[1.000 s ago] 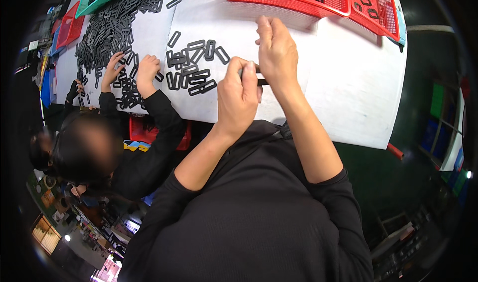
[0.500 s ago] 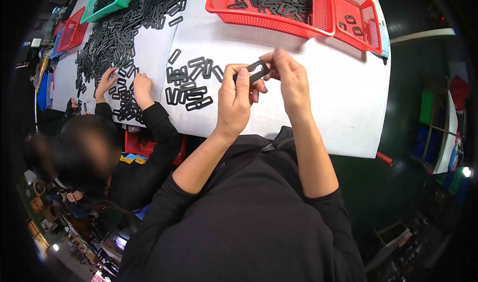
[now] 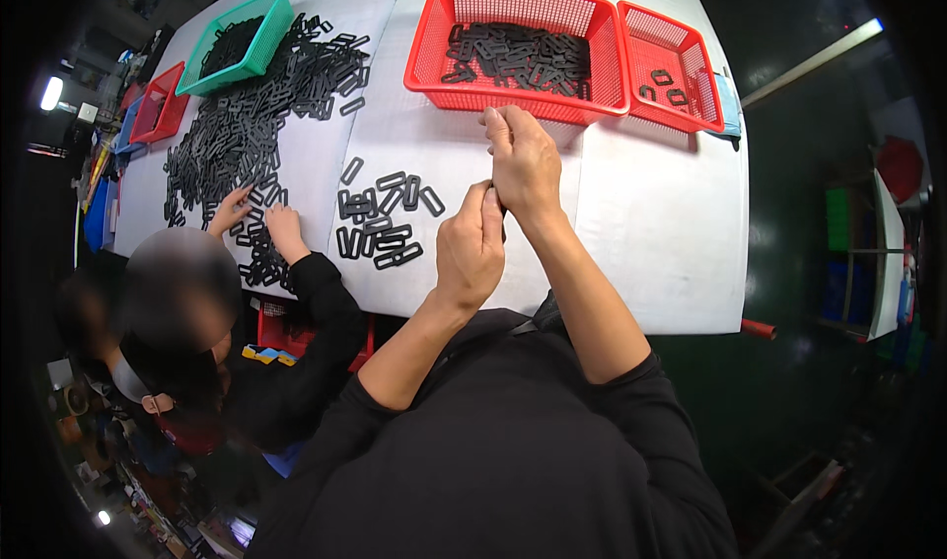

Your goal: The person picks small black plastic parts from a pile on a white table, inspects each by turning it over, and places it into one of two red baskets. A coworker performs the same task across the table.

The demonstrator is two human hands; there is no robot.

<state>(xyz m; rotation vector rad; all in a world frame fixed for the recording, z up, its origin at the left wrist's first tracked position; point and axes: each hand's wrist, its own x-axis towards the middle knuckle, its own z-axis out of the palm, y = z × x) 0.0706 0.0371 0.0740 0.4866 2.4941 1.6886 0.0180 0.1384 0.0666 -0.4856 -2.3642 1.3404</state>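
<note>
My left hand (image 3: pixel 472 250) is closed, thumb up, around a black rectangular plastic ring, which is almost wholly hidden by the fingers. Just above and to the right of it, my right hand (image 3: pixel 527 161) overlaps it, its fingers bent together in a pinch. What sits in that pinch, if anything, is hidden. Both hands are over the white table (image 3: pixel 651 233), in front of the large red basket (image 3: pixel 513 102). To their left lies a small loose group of similar black rings (image 3: pixel 378 225).
Black rings fill part of the large red basket; a smaller red basket (image 3: pixel 705 95) beside it holds a few. A big heap of rings (image 3: pixel 232 145) and a green basket (image 3: pixel 279 28) stand at left. A co-worker's hands (image 3: pixel 284 231) work among rings there.
My right hand has moved left and across beside my left hand, covering the ring that showed between them. The view has shifted, so the table and baskets appear displaced.
</note>
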